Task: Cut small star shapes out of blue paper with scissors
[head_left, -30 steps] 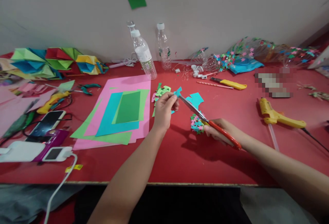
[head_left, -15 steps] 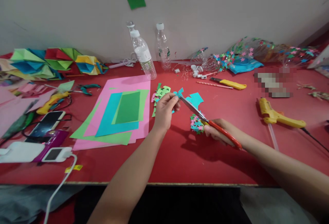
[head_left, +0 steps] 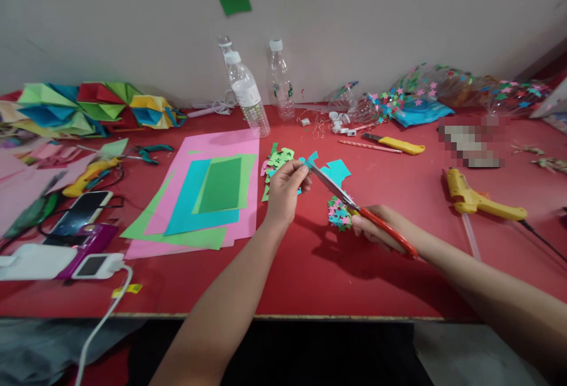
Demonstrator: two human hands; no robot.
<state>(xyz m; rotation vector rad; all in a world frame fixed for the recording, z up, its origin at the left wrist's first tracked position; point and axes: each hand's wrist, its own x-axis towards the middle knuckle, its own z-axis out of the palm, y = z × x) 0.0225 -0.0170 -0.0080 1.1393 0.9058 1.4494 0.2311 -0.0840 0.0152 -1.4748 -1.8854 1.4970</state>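
A small piece of blue paper (head_left: pixel 313 157) is pinched between the thumb and fingers of my left hand (head_left: pixel 286 188). Red-handled scissors (head_left: pixel 390 232) are gripped in my right hand (head_left: pixel 381 226), their blades pointing up and left with the tips at the blue paper. Under the scissors lies a small pile of pink, blue and green paper stars (head_left: pixel 340 215). Behind the blades rests a larger blue paper scrap (head_left: pixel 337 170). Green scraps with star-shaped holes (head_left: pixel 280 157) lie just beyond my left hand, which partly hides them.
Stacked coloured sheets (head_left: pixel 177 244) lie left of my hands. Plastic bottles (head_left: pixel 251 100) stand by the wall. A yellow utility knife (head_left: pixel 401 144) and a yellow glue gun (head_left: pixel 482 200) are on the right. A phone (head_left: pixel 80 218) and a power strip (head_left: pixel 88 250) lie left.
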